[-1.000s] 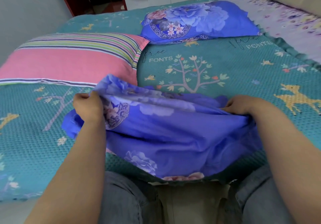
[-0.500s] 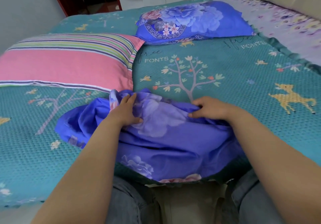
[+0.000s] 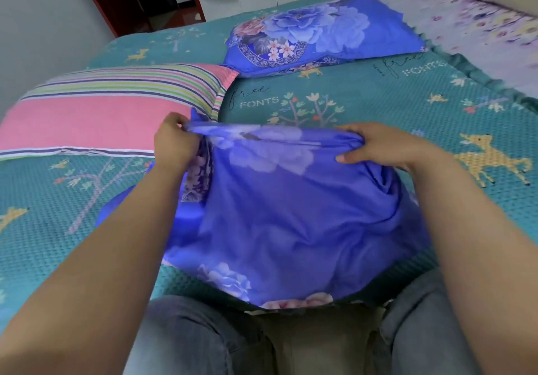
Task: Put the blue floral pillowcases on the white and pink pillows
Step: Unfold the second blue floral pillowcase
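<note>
Left hand (image 3: 174, 144) and right hand (image 3: 375, 147) each pinch top hem of loose blue floral cotton pillowcase (image 3: 285, 214) (draped over bed edge, beside pink striped pillow (image 3: 96, 115)). Risk: hem layers gripped together, opening stays closed.

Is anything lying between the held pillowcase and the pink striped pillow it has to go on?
Nothing visible does. The left hand and right hand grip the pillowcase by its far edge, which nearly reaches the pink striped pillow. The already covered pillow lies farther back, off to the side.
</note>
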Available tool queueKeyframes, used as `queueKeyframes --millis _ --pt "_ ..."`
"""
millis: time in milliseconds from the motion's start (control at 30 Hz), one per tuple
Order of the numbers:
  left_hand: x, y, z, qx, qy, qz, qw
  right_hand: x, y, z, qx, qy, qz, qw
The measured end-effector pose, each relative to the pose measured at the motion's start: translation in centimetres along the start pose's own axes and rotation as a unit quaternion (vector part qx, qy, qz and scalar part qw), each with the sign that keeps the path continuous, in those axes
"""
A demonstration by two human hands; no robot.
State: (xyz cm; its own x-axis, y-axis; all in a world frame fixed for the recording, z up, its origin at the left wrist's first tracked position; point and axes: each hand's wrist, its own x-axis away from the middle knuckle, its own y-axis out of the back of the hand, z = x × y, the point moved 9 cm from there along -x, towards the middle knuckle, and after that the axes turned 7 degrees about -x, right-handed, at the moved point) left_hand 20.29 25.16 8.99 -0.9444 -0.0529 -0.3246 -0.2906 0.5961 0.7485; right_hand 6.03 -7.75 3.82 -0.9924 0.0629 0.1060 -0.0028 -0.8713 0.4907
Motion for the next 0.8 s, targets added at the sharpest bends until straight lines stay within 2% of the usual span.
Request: queueKeyframes --millis 33,67,100,167,233,300,333,400,467,500,567,600,633,667,700,733,767,800 --pt "-0.8 0.0 -0.3 0.058 0.037 0.008 0.998 -0.7 1.7 0.2 0.103 0.0 -0.097 0.99" --pt "-1.7 -0.3 -0.6 0.125 0.068 0.019 0.99 -0.5 3.3 1.2 0.146 -0.001 -0.204 0.968" --pt "-2.6 -0.5 -1.5 0.196 0.087 0.029 0.976 0.0 4.4 2.5 0.15 -0.001 -0.294 0.944" --pt "-5.3 0.1 -4.3 0.326 0.081 0.044 0.941 1.2 6.1 5.9 0.101 0.051 -0.414 0.903" --pt "-8.0 2.8 -7.4 0.406 0.02 0.025 0.913 2.1 7.8 9.5 -0.001 0.132 -0.474 0.871" --pt "-10.0 5.9 -8.8 0.452 -0.041 -0.036 0.891 3.2 9.1 12.8 -0.099 0.243 -0.491 0.831" --pt "-9.7 7.1 -8.7 0.458 -0.047 -0.074 0.885 4.0 9.2 14.2 -0.103 0.295 -0.493 0.812" --pt "-7.9 8.6 -7.5 0.414 -0.076 -0.155 0.894 5.8 7.9 16.2 -0.016 0.388 -0.489 0.781" --pt "-5.0 8.4 -5.0 0.27 -0.126 -0.187 0.936 6.9 4.9 16.4 0.109 0.456 -0.442 0.765" --pt "-3.7 7.2 -3.0 0.182 -0.148 -0.163 0.958 6.5 3.0 15.4 0.162 0.46 -0.396 0.778" --pt "-1.5 3.4 3.2 0.004 -0.128 -0.05 0.99 4.5 -2.3 11.8 0.264 0.4 -0.243 0.843" --pt "-0.3 1.0 6.6 -0.075 -0.084 0.04 0.993 3.3 -5.1 9.1 0.314 0.329 -0.14 0.879" --pt "1.5 -1.2 10.1 -0.139 -0.023 0.141 0.98 2.7 -7.8 6.1 0.368 0.234 -0.036 0.899" --pt "3.7 -2.6 13.1 -0.184 0.022 0.223 0.957 3.0 -10.4 3.3 0.407 0.143 0.067 0.899" --pt "5.4 -3.1 14.5 -0.22 0.034 0.262 0.939 3.6 -12.4 1.1 0.41 0.071 0.156 0.896" --pt "6.3 -3.1 14.9 -0.255 0.034 0.274 0.927 4.1 -13.7 -0.1 0.389 0.032 0.215 0.895" --pt "6.4 -2.1 14.3 -0.281 0.04 0.238 0.929 4.2 -14.4 -0.2 0.358 0.018 0.235 0.903" --pt "6.2 -0.5 12.7 -0.296 0.048 0.177 0.937 3.9 -14.4 0.3 0.326 0.018 0.221 0.919"
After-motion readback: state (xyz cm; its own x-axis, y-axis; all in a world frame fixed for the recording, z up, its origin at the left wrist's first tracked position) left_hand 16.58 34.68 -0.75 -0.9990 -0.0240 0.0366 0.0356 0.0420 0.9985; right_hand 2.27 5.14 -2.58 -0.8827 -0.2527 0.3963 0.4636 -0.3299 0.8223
